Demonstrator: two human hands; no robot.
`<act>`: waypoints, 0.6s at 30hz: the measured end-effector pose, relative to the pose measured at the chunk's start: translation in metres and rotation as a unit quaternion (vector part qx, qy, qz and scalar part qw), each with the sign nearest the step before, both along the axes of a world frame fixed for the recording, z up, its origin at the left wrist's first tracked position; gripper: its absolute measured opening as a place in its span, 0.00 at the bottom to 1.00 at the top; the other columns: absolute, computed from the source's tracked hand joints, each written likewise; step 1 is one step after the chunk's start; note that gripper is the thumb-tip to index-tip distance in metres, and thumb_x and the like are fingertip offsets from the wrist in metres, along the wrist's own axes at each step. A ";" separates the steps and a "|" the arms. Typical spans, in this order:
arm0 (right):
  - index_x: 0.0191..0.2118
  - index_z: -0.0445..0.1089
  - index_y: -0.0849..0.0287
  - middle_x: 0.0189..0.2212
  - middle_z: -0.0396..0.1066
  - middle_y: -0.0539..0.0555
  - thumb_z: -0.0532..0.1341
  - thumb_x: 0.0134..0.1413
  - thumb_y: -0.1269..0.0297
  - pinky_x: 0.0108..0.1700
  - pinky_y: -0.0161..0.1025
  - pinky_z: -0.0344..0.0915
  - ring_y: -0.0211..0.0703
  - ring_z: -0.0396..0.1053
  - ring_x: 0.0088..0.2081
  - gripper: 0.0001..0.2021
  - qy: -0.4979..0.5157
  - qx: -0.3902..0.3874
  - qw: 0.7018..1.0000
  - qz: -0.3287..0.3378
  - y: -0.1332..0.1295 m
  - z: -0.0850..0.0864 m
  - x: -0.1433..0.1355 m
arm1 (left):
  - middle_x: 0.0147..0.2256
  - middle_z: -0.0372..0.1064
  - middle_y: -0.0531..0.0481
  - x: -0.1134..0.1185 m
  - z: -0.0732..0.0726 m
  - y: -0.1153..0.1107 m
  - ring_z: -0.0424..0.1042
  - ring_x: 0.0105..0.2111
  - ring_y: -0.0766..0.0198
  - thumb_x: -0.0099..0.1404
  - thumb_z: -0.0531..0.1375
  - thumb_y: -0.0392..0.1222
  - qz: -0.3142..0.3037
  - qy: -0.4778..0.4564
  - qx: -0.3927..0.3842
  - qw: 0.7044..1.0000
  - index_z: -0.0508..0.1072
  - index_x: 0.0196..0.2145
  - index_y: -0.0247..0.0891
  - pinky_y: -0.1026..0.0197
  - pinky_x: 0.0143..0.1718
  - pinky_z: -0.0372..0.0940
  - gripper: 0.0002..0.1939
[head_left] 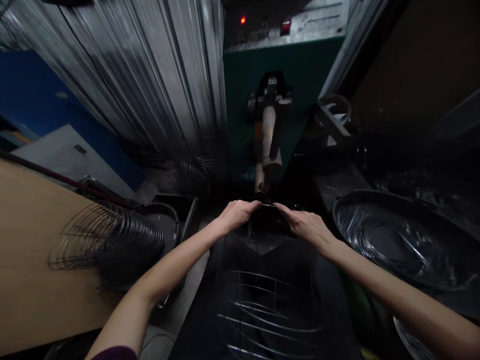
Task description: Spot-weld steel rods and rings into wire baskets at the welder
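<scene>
A thin, curved metal wire (267, 205) spans between my two hands, just below the electrodes (262, 182) of a green machine (240, 75). My left hand (239, 214) pinches the wire's left side with its fingers pressed together. On the other side my right hand (305, 225) grips the wire with thumb and fingers closed. Much of the wire below the hands is lost in the dark. Several curved wires (258, 305) lie over the dark surface nearer my body, partly blurred.
Stacked wire frames (131, 232) stand at the left beside a wooden board (33, 250). A large dark basin (446, 235) with wire pieces is at the right. A red light glows on the machine's panel (315, 22). Corrugated metal sheeting (157, 65) rises behind.
</scene>
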State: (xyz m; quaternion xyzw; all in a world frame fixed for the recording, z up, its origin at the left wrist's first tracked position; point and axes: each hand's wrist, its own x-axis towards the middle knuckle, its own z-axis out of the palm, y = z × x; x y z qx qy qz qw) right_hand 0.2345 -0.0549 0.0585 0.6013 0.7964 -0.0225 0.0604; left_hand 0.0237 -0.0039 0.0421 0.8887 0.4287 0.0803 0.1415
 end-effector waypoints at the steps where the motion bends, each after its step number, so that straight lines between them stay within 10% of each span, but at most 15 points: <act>1: 0.63 0.52 0.50 0.36 0.75 0.56 0.46 0.60 0.70 0.28 0.34 0.60 0.45 0.73 0.32 0.26 0.004 -0.004 1.000 -0.001 0.003 0.003 -0.001 | 0.38 0.74 0.51 0.000 0.001 0.003 0.73 0.38 0.63 0.69 0.47 0.42 0.001 -0.001 0.004 1.000 0.66 0.52 0.47 0.67 0.35 0.61 0.16; 18: 0.56 0.61 0.50 0.31 0.74 0.57 0.43 0.63 0.62 0.27 0.35 0.57 0.49 0.72 0.30 0.19 0.005 0.009 1.000 -0.010 0.040 0.009 -0.006 | 0.34 0.74 0.47 -0.001 0.018 0.032 0.73 0.32 0.58 0.69 0.46 0.46 0.022 0.066 0.053 0.996 0.67 0.49 0.47 0.63 0.30 0.59 0.16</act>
